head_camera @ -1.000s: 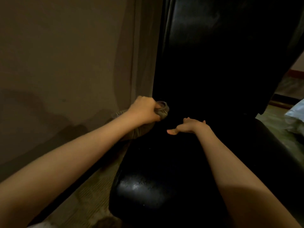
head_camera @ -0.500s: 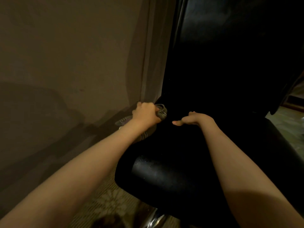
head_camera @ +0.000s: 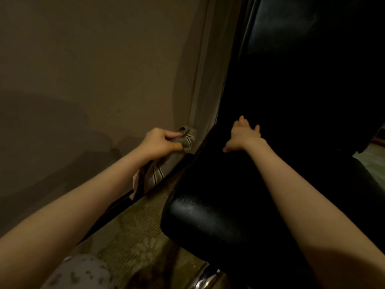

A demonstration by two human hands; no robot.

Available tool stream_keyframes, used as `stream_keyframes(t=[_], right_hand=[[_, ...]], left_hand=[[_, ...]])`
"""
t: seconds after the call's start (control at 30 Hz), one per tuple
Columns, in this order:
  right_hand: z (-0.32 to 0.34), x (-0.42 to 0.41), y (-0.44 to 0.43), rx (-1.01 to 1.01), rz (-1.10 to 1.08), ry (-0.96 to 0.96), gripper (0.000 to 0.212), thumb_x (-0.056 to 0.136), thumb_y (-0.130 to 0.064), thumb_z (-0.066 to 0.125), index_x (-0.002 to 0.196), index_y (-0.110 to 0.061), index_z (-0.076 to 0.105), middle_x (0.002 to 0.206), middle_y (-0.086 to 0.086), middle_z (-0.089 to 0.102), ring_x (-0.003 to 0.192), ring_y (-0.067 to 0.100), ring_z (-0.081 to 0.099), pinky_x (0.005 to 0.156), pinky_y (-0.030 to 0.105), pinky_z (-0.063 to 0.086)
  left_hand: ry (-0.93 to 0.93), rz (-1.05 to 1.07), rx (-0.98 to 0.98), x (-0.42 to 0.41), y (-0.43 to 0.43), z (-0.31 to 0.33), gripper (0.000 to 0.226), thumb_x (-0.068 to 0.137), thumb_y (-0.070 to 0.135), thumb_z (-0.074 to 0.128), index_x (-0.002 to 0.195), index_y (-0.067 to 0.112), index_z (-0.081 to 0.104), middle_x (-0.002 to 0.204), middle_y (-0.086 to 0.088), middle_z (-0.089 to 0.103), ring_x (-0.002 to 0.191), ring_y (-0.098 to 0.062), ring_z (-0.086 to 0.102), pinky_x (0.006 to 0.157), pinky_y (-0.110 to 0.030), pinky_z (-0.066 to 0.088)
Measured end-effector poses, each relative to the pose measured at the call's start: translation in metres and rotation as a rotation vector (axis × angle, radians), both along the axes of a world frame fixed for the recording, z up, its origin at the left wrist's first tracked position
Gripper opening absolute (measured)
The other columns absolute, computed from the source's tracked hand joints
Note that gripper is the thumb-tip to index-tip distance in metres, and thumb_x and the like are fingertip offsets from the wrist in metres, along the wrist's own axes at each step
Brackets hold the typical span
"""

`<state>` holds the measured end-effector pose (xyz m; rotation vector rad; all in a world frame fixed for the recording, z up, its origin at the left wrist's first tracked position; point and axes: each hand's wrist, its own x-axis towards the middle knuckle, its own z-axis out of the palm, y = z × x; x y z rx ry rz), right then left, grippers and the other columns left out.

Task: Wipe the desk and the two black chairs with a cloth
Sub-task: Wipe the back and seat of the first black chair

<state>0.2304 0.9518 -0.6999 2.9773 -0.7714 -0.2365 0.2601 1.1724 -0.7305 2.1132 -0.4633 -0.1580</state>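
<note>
A black padded chair (head_camera: 218, 205) fills the right half of the head view, its tall backrest (head_camera: 302, 69) rising at the top right. My left hand (head_camera: 160, 142) grips a grey striped cloth (head_camera: 185, 138), held just left of the seat's rear left corner; the cloth's tail hangs down under my wrist. My right hand (head_camera: 243, 134) lies with fingers spread on the seat where it meets the backrest. The desk and a second chair are out of view.
A plain beige wall (head_camera: 93, 80) stands close on the left, with a dark skirting strip (head_camera: 125, 201) along its foot. Patterned floor (head_camera: 135, 236) shows between wall and chair. The chair's chrome base (head_camera: 204, 276) glints at the bottom. My patterned trouser knee (head_camera: 79, 272) is at the lower left.
My left hand has drawn the cloth off the seat corner toward the wall. My right hand has uncurled and now lies spread by the backrest. The view shifted left.
</note>
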Motion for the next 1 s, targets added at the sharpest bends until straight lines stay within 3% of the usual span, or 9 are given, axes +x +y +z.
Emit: stream_keyframes(t=[0.1, 0.2, 0.27, 0.37, 0.43, 0.6, 0.7, 0.87, 1.0], right_hand=[[-0.008, 0.018, 0.014, 0.161, 0.040, 0.060, 0.082, 0.081, -0.046, 0.064, 0.144, -0.006, 0.031, 0.152, 0.018, 0.023, 0.137, 0.028, 0.029, 0.110, 0.037, 0.030], [-0.015, 0.021, 0.010, 0.241, 0.080, 0.133, 0.039, 0.080, -0.036, 0.064, 0.109, -0.010, 0.059, 0.115, 0.010, 0.057, 0.097, 0.021, 0.054, 0.080, 0.025, 0.042], [-0.016, 0.019, 0.006, 0.265, 0.094, 0.137, 0.048, 0.080, -0.043, 0.065, 0.113, -0.009, 0.058, 0.113, 0.008, 0.057, 0.099, 0.022, 0.055, 0.080, 0.025, 0.043], [-0.024, 0.019, 0.004, 0.228, 0.082, 0.126, 0.079, 0.081, -0.060, 0.058, 0.138, -0.007, 0.042, 0.141, 0.011, 0.045, 0.126, 0.024, 0.045, 0.096, 0.025, 0.039], [-0.028, 0.021, 0.004, 0.222, 0.080, 0.122, 0.087, 0.081, -0.065, 0.054, 0.144, -0.008, 0.033, 0.149, 0.010, 0.034, 0.135, 0.024, 0.036, 0.102, 0.026, 0.034], [-0.028, 0.018, 0.005, 0.228, 0.087, 0.106, 0.084, 0.081, -0.065, 0.054, 0.141, -0.008, 0.038, 0.146, 0.011, 0.039, 0.132, 0.025, 0.040, 0.101, 0.026, 0.036], [-0.027, 0.018, 0.006, 0.212, 0.088, 0.086, 0.084, 0.079, -0.066, 0.056, 0.139, -0.008, 0.042, 0.143, 0.011, 0.043, 0.128, 0.026, 0.044, 0.093, 0.024, 0.037], [-0.028, 0.015, 0.007, 0.235, 0.048, 0.046, 0.087, 0.078, -0.064, 0.060, 0.141, -0.007, 0.039, 0.145, 0.010, 0.041, 0.130, 0.027, 0.042, 0.100, 0.028, 0.037], [-0.030, 0.014, 0.010, 0.265, 0.018, 0.024, 0.083, 0.078, -0.061, 0.062, 0.138, -0.007, 0.042, 0.141, 0.010, 0.045, 0.125, 0.027, 0.046, 0.094, 0.028, 0.039]], left_hand=[[0.053, -0.077, -0.183, -0.012, -0.017, -0.027, 0.058, 0.064, 0.019, 0.081, 0.119, 0.016, 0.064, 0.114, 0.000, 0.067, 0.104, -0.007, 0.059, 0.100, -0.021, 0.041], [0.043, -0.082, -0.261, -0.002, -0.030, -0.041, 0.062, 0.057, 0.027, 0.074, 0.117, 0.019, 0.064, 0.110, 0.005, 0.067, 0.102, -0.004, 0.060, 0.099, -0.021, 0.043], [0.028, -0.083, -0.292, 0.009, -0.035, -0.048, 0.055, 0.066, 0.016, 0.078, 0.119, 0.016, 0.064, 0.115, 0.001, 0.066, 0.105, -0.005, 0.059, 0.099, -0.020, 0.042], [-0.019, -0.103, -0.299, 0.027, -0.049, -0.053, 0.047, 0.074, 0.007, 0.073, 0.120, 0.013, 0.063, 0.117, 0.001, 0.064, 0.108, -0.004, 0.057, 0.096, -0.015, 0.040], [-0.042, -0.136, -0.292, 0.042, -0.062, -0.052, 0.046, 0.076, 0.008, 0.072, 0.121, 0.013, 0.062, 0.119, 0.000, 0.064, 0.108, -0.003, 0.055, 0.093, -0.011, 0.039], [-0.095, -0.126, -0.224, 0.075, -0.097, -0.049, 0.047, 0.078, 0.016, 0.071, 0.124, 0.016, 0.061, 0.123, -0.004, 0.062, 0.116, -0.013, 0.055, 0.092, -0.014, 0.039], [-0.098, -0.080, -0.199, 0.081, -0.101, -0.050, 0.048, 0.078, 0.019, 0.071, 0.125, 0.019, 0.060, 0.123, -0.003, 0.063, 0.114, -0.012, 0.056, 0.085, -0.008, 0.035], [-0.041, -0.153, -0.181, 0.060, -0.064, -0.055, 0.047, 0.077, 0.014, 0.073, 0.122, 0.018, 0.061, 0.119, 0.001, 0.064, 0.109, -0.002, 0.052, 0.091, -0.010, 0.035], [0.053, -0.180, -0.208, 0.022, -0.011, -0.068, 0.048, 0.077, 0.007, 0.073, 0.123, 0.011, 0.059, 0.120, -0.003, 0.063, 0.105, -0.002, 0.054, 0.103, -0.022, 0.038]])
